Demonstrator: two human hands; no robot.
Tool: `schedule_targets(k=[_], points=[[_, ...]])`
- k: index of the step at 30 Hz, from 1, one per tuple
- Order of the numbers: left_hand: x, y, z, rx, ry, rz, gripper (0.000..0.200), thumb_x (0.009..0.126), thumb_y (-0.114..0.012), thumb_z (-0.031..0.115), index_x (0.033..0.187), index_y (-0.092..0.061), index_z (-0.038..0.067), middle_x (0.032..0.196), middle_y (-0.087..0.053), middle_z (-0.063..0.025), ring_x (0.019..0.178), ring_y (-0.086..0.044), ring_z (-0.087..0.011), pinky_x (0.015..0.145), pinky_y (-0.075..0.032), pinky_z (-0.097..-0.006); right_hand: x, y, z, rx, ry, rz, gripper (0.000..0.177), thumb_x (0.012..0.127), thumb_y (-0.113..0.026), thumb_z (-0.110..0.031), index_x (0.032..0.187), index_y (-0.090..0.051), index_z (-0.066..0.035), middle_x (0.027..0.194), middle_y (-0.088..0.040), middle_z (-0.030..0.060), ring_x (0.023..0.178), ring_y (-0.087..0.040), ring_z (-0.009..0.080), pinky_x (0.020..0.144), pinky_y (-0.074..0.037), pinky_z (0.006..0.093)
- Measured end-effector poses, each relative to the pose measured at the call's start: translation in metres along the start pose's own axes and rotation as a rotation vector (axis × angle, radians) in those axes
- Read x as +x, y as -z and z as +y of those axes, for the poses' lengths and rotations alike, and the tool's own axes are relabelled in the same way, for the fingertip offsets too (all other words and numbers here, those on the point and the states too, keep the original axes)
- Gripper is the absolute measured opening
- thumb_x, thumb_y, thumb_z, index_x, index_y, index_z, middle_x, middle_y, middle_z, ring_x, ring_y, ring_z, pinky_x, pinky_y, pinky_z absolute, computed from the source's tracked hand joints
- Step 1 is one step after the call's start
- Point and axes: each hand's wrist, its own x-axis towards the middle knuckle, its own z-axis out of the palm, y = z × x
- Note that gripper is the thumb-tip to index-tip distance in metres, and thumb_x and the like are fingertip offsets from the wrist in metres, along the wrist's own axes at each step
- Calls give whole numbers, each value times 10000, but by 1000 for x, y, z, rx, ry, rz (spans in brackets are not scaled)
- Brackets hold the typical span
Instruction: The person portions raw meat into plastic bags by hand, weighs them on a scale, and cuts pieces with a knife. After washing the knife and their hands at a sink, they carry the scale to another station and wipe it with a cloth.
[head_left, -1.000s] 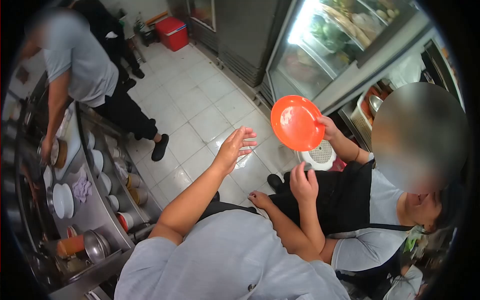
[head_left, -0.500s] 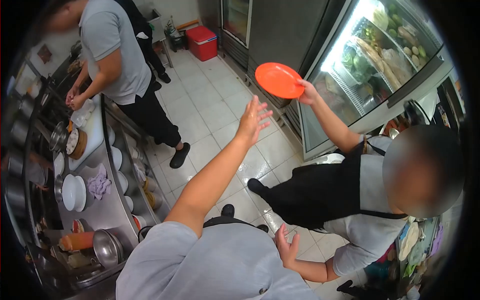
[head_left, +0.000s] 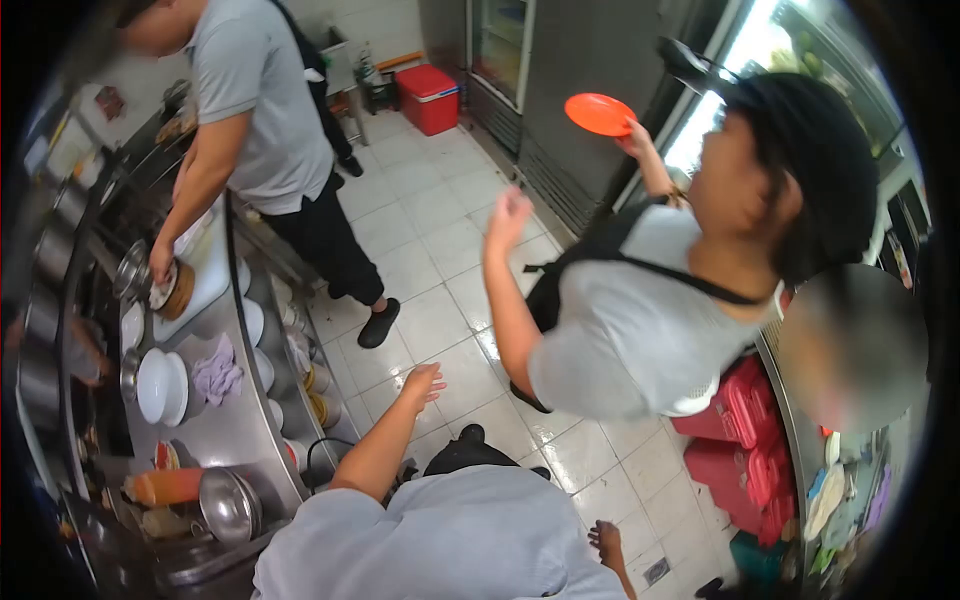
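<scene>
My left hand (head_left: 424, 385) hangs over the tiled floor to the right of the steel counter, empty, with its fingers stretched and apart. Low on the right, my right hand (head_left: 605, 540) is beside my body, fingers loosely spread and nothing in it. Neither hand touches an object. In front of me on the right, a co-worker (head_left: 640, 310) holds an orange plate (head_left: 600, 114) up near the fridge. This person's other hand (head_left: 510, 215) is raised, blurred by motion.
On the steel counter (head_left: 200, 430) are white bowls (head_left: 160, 387), a purple cloth (head_left: 217, 370), metal bowls (head_left: 230, 503) and an orange bottle (head_left: 165, 488). Another person (head_left: 260, 110) works at its far end. A red cooler (head_left: 428, 100) stands at the back; red bins (head_left: 745, 430) stand right.
My left arm has drawn back and down from its reach toward the plate. The co-worker has turned away, the plate moving farther off. My right hand has come into view.
</scene>
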Motion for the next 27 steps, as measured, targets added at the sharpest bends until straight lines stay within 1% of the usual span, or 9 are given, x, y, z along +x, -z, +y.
schedule_targets(k=[4,7,8,10,13,21,23,26,27], points=[[15,10,10,-26,-137,-79,456,836,-567,366,1195,-447,112,1106,-569,-86,965,-573,-219,776,-438,-373,45,39,66,-510,-107,152,411,854,-474,-322,1159,-535,-52,1152,-540,181,980,-547,280,845,-430,383],[30,-12,25,24,-150,-169,493,862,-518,332,1252,-399,55,1210,-511,-117,1085,-510,-262,904,-388,-421,67,45,56,-718,-1,182,440,869,-435,-391,1110,-589,-56,1134,-563,201,947,-576,309,818,-455,416],[27,-23,27,76,-128,-171,484,864,-507,323,1251,-400,54,1218,-501,-113,1105,-494,-265,922,-365,-433,55,41,27,-738,64,252,411,855,-432,-396,976,-641,-63,1045,-596,192,937,-565,337,816,-449,425],[45,-31,17,154,-52,-208,443,865,-500,327,1215,-431,65,1185,-513,-96,1078,-500,-262,918,-344,-441,73,39,26,-449,313,429,391,808,-515,-405,933,-639,-57,890,-642,158,808,-619,311,712,-484,394],[48,-58,2,280,46,-278,422,861,-507,340,1185,-452,75,1160,-525,-88,1041,-515,-248,866,-373,-416,64,32,-10,-200,207,423,329,798,-564,-359,949,-635,-76,864,-653,129,725,-638,244,700,-488,338],[-4,-182,-7,610,-7,-412,368,867,-493,333,1120,-487,67,1106,-554,-84,965,-552,-232,774,-417,-379,92,69,100,-512,46,281,389,805,-471,-411,826,-649,-66,677,-646,91,671,-630,225,659,-486,384],[-15,-207,-3,689,-38,-433,373,872,-488,330,1127,-480,59,1093,-560,-87,945,-567,-233,758,-434,-376,97,90,135,-503,-55,95,400,817,-460,-398,790,-637,-40,660,-638,96,578,-616,216,582,-489,382],[-27,-242,3,825,-92,-439,367,861,-507,339,1110,-498,69,1071,-570,-82,924,-580,-231,756,-437,-379,82,122,136,-242,-282,174,346,825,-436,-307,779,-649,-39,755,-645,131,701,-626,285,690,-497,423],[-24,-248,2,853,-97,-427,355,862,-510,337,1104,-504,78,1061,-576,-74,917,-583,-225,745,-434,-372,88,132,147,-283,-227,173,354,825,-436,-310,755,-647,-33,733,-643,129,690,-625,283,686,-496,421]])
